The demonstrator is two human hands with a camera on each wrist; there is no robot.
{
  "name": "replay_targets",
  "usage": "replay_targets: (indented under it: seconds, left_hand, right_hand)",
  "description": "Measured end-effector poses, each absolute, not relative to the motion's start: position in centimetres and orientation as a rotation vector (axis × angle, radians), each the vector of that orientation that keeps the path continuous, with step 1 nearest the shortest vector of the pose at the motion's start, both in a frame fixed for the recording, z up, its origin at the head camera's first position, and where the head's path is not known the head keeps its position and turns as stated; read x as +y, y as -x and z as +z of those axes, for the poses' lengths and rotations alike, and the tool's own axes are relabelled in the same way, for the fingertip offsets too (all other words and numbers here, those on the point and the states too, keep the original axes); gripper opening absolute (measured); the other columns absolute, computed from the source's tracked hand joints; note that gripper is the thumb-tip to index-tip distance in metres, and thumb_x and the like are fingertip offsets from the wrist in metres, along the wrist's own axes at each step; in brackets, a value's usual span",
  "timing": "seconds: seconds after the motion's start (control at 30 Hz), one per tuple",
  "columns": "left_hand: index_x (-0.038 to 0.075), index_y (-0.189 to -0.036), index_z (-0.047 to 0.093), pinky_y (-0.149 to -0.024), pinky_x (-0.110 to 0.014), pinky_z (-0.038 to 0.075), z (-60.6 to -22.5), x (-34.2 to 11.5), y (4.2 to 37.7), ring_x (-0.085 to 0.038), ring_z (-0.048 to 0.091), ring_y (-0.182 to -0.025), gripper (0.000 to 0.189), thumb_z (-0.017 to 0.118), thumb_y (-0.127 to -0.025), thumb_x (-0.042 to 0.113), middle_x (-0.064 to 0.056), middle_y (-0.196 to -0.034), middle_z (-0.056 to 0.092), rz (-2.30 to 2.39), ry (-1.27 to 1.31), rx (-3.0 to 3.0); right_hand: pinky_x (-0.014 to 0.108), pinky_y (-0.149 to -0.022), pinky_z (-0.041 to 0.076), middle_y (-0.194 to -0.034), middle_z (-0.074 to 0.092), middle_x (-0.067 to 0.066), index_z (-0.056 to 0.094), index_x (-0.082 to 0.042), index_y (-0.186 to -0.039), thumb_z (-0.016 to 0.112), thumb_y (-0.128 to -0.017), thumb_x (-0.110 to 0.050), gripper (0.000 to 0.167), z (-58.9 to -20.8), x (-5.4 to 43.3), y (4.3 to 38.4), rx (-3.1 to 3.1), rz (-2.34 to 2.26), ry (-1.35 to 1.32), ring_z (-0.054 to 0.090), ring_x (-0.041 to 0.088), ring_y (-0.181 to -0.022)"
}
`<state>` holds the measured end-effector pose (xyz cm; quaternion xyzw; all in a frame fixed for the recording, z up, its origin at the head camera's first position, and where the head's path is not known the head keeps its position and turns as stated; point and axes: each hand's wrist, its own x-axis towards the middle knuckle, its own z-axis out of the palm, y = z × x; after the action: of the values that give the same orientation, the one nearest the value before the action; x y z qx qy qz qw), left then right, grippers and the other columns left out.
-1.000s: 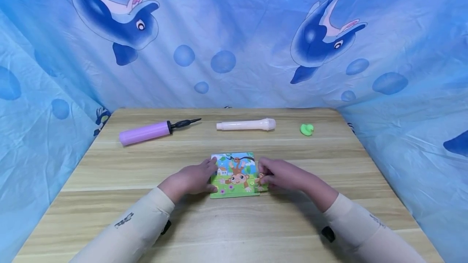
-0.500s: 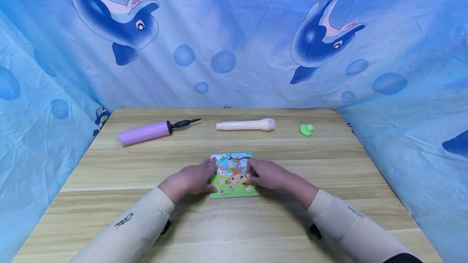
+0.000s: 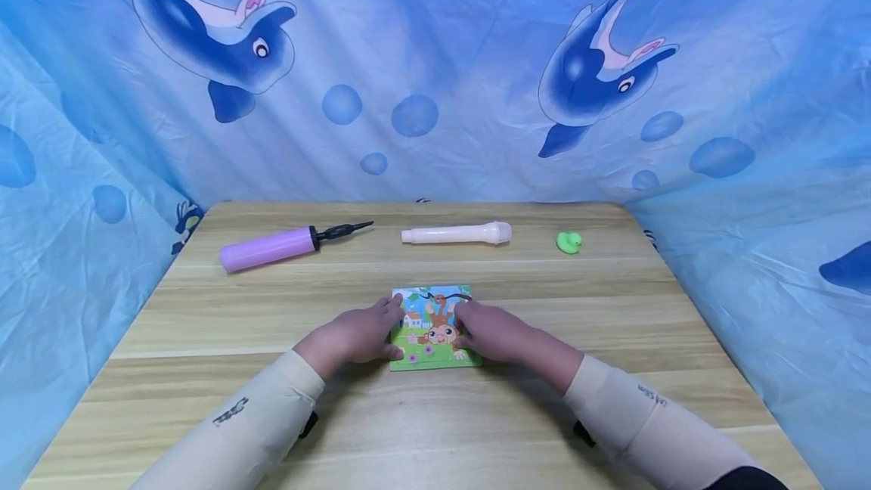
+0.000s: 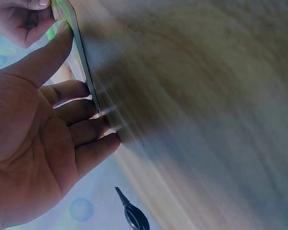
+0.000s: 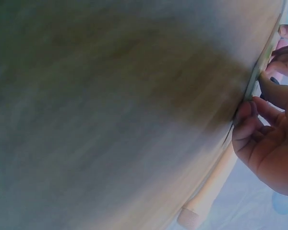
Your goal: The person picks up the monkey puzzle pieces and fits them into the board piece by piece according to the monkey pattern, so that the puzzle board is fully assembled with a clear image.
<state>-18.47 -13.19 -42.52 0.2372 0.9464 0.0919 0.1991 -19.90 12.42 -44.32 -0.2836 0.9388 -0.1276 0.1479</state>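
Observation:
A square jigsaw puzzle (image 3: 430, 339) with a hanging monkey lies in its green-edged tray on the table, in the middle of the head view. My left hand (image 3: 364, 333) rests along its left side. In the left wrist view the left hand's fingers (image 4: 79, 112) reach out fairly straight along the tray's edge, the thumb at the near corner. Over the puzzle's right part, my right hand (image 3: 493, 330) pinches a puzzle piece (image 3: 461, 355), most of it hidden under the hand. The right wrist view shows the right fingers (image 5: 247, 127) curled at the tray's edge.
Along the back of the wooden table (image 3: 435, 429) lie a purple hand pump (image 3: 268, 249) with a black nozzle, a pale pink microphone-shaped stick (image 3: 456, 234) and a small green duck (image 3: 568, 242). A blue dolphin-print cloth (image 3: 435, 59) hangs behind and beside the table.
My right hand has moved left with the puzzle piece, from beyond the puzzle's right edge to over its right part. The left hand stays where it was.

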Motion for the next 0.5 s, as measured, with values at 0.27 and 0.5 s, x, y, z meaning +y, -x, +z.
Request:
replay_targets:
  seconds: [0.27, 0.5]
  left_hand:
    - [0.01, -0.143, 0.043, -0.107, -0.052, 0.043, -42.5, -13.2, 18.6, -0.036, 0.036, -0.142, 0.067, 0.066, -0.091, 0.045, -0.017, -0.162, 0.02, 0.254, -0.655, 2.642]
    - [0.011, -0.142, 0.044, -0.107, -0.053, 0.043, -42.5, -13.2, 18.7, -0.036, 0.035, -0.143, 0.065, 0.066, -0.091, 0.046, -0.016, -0.163, 0.02, 0.248, -0.653, 2.642]
  right_hand:
    - [0.026, -0.061, 0.044, -0.093, 0.046, -0.002, 0.054, -0.019, -0.102, 0.065, -0.094, -0.033, 0.019, -43.5, 12.5, 18.8, 2.634, -0.228, 0.862, 0.05, 0.012, -0.073]
    - [0.024, -0.06, 0.044, -0.093, 0.046, -0.002, 0.056, -0.018, -0.102, 0.059, -0.098, -0.032, 0.014, -42.9, 12.2, 18.1, 2.662, -0.065, 0.948, 0.049, 0.011, -0.075]
